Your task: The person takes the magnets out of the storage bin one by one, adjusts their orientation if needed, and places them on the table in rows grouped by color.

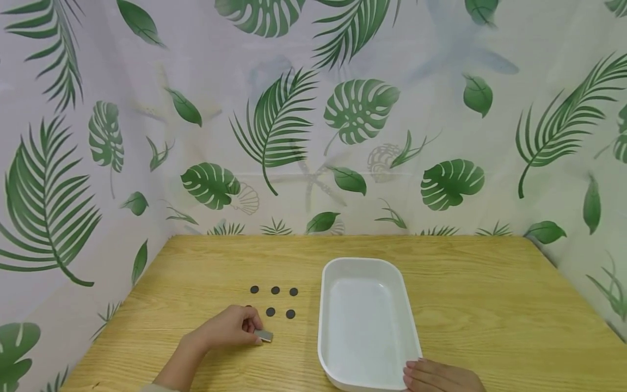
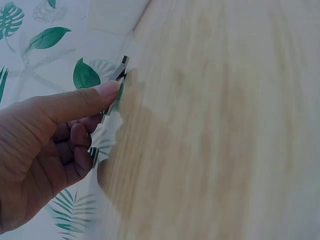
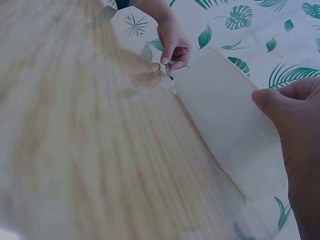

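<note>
My left hand [image 1: 230, 328] pinches a small flat grey rectangular piece [image 1: 264, 336] between thumb and fingers, low over the table. In the left wrist view the thumb [image 2: 102, 95] lies along this thin piece [image 2: 120, 70]. Just beyond the hand lie several black round discs [image 1: 275, 290] in two loose rows, one partly hidden by the hand. My right hand [image 1: 441, 375] holds the near right corner of a deep white rectangular tub [image 1: 320, 326]. The right wrist view has the right thumb [image 3: 267, 100] on the tub's rim, with the other fingers mostly hidden.
The pale wooden table [image 1: 490, 305] bears the tub right of the discs, with a strip of wood between them. A white curtain [image 1: 313, 207] printed with green leaves closes off the back and both sides.
</note>
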A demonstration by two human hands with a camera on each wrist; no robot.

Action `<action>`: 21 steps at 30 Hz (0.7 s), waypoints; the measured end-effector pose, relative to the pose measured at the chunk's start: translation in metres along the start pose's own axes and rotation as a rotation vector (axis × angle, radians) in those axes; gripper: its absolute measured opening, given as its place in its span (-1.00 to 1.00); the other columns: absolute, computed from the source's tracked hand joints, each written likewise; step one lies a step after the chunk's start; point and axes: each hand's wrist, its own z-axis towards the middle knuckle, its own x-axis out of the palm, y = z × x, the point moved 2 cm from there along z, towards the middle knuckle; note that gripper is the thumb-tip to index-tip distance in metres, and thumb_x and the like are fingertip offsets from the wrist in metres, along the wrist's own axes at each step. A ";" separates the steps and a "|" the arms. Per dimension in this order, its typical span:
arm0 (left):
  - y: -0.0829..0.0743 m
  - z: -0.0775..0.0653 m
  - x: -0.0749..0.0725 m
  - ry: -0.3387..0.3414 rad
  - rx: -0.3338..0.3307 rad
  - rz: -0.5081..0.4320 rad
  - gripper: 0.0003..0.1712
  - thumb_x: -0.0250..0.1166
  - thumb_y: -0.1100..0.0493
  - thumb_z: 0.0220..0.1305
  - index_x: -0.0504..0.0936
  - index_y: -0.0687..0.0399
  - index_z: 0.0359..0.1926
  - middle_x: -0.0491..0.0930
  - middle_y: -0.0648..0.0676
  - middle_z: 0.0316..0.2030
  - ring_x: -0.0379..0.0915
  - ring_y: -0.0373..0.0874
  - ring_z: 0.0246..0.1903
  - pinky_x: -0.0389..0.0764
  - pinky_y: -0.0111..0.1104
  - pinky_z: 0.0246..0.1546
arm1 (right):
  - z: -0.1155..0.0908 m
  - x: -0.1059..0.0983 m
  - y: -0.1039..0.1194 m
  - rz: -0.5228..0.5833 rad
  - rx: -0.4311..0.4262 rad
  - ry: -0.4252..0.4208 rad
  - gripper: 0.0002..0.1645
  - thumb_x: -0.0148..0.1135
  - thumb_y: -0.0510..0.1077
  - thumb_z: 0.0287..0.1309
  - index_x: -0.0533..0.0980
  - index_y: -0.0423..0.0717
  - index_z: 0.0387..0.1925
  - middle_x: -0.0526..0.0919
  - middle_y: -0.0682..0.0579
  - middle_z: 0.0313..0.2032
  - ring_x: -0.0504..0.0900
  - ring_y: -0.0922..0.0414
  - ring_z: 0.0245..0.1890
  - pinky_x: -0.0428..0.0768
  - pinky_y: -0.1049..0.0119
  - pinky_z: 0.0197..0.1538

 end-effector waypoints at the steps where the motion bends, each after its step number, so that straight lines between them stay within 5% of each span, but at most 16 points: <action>1: 0.001 0.000 0.000 -0.003 0.001 0.000 -0.83 0.43 0.13 0.06 0.60 0.04 -0.36 0.47 -0.10 -0.52 0.33 -0.32 -0.54 0.41 -0.47 -0.49 | 0.000 0.000 0.000 0.001 -0.001 0.001 -0.55 -0.08 -0.14 0.39 0.50 -0.45 0.02 0.50 -0.22 0.11 0.41 -0.02 0.24 0.34 0.29 0.26; 12: 0.006 0.000 0.003 -0.038 -0.012 -0.023 -0.81 0.47 0.13 0.01 0.63 0.06 -0.38 0.52 -0.10 -0.53 0.36 -0.33 -0.55 0.42 -0.48 -0.50 | 0.002 0.000 0.001 0.007 -0.008 0.014 -0.53 -0.12 -0.14 0.40 0.47 -0.47 0.06 0.44 -0.23 0.17 0.37 -0.03 0.27 0.31 0.28 0.28; 21: 0.013 0.000 0.006 -0.065 -0.012 -0.037 -0.80 0.48 0.10 -0.02 0.64 0.01 -0.39 0.52 -0.11 -0.54 0.39 -0.32 -0.53 0.45 -0.46 -0.49 | 0.007 -0.001 -0.002 0.006 -0.017 -0.051 -0.62 0.00 -0.14 0.35 0.59 -0.37 -0.07 0.69 -0.18 -0.16 0.57 -0.01 0.08 0.43 0.30 0.18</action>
